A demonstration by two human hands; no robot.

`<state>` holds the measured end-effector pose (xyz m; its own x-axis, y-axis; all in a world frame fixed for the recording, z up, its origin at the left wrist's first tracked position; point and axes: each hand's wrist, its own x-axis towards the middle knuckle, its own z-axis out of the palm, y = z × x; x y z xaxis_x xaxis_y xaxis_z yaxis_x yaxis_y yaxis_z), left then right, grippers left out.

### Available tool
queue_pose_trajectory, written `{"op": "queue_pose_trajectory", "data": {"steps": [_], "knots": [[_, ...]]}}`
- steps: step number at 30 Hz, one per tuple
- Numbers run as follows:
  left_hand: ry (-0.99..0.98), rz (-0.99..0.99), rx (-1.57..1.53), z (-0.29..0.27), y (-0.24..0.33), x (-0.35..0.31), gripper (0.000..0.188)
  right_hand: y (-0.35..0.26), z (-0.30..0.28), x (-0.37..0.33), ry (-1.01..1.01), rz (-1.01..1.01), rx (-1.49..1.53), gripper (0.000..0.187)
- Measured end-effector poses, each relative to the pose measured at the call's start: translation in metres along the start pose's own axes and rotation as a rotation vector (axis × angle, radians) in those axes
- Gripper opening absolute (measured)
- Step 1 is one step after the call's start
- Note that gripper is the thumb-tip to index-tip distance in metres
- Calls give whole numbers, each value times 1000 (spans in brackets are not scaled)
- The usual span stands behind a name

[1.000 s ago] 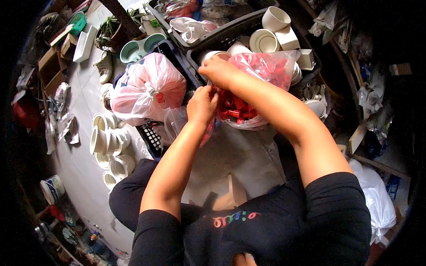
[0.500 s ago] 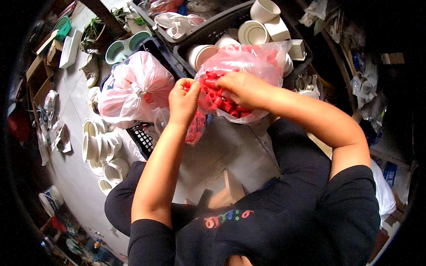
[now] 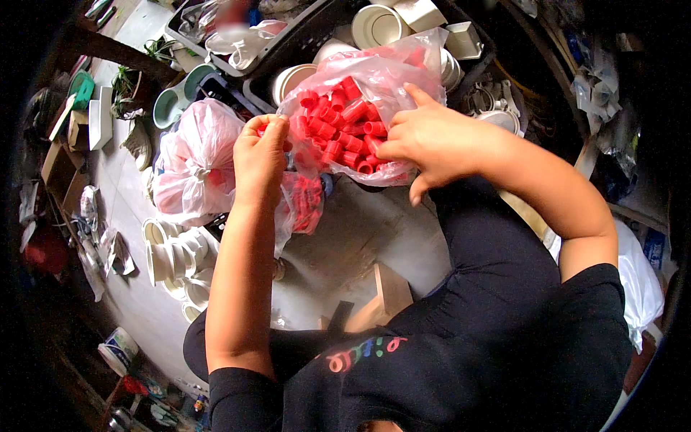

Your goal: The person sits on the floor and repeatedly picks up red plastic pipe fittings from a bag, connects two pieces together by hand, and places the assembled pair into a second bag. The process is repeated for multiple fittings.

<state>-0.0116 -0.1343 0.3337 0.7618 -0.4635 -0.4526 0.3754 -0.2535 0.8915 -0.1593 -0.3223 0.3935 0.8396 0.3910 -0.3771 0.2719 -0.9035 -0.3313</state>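
A large clear plastic bag (image 3: 403,65) stands open-mouthed before me, full of short red plastic pipe fittings (image 3: 353,129). My left hand (image 3: 260,155) is closed at the bag's left side, pinching the top of a small clear plastic bag (image 3: 304,205) that hangs beside the wrist with red fittings inside. A bit of red shows at its fingertips. At the right edge of the large bag is my right hand (image 3: 435,137), fingers spread. Its lower fingertips reach the nearest fittings, and I see nothing held in it.
A knotted white bag (image 3: 198,169) sits left of my left hand. White pipe fittings (image 3: 176,252) cluster on the floor below it. Behind stands a dark crate (image 3: 263,90) with white pipe parts. A wooden piece (image 3: 392,288) lies near my lap.
My right hand has come out from among the red fittings toward the bag's right edge, its fingers now spread. My left hand still grips the small bag. The whole view has shifted.
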Motion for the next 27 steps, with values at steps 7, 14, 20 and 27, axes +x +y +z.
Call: {"op": "queue_pose_trajectory", "data": {"steps": [7, 14, 20, 27], "knots": [[-80, 83, -4, 10, 20, 5, 12, 6, 17, -25, 249, 58, -102, 7], [-94, 332, 131, 18, 81, 9, 12, 13, -72, -38, 865, 122, -465, 5], [-206, 251, 610, 19, 28, -6, 11, 12, -15, -54, 471, 52, -125, 8], [-50, 509, 811, 18, 21, -18, 16, 0, -4, -57, 358, 110, -70, 4]]}}
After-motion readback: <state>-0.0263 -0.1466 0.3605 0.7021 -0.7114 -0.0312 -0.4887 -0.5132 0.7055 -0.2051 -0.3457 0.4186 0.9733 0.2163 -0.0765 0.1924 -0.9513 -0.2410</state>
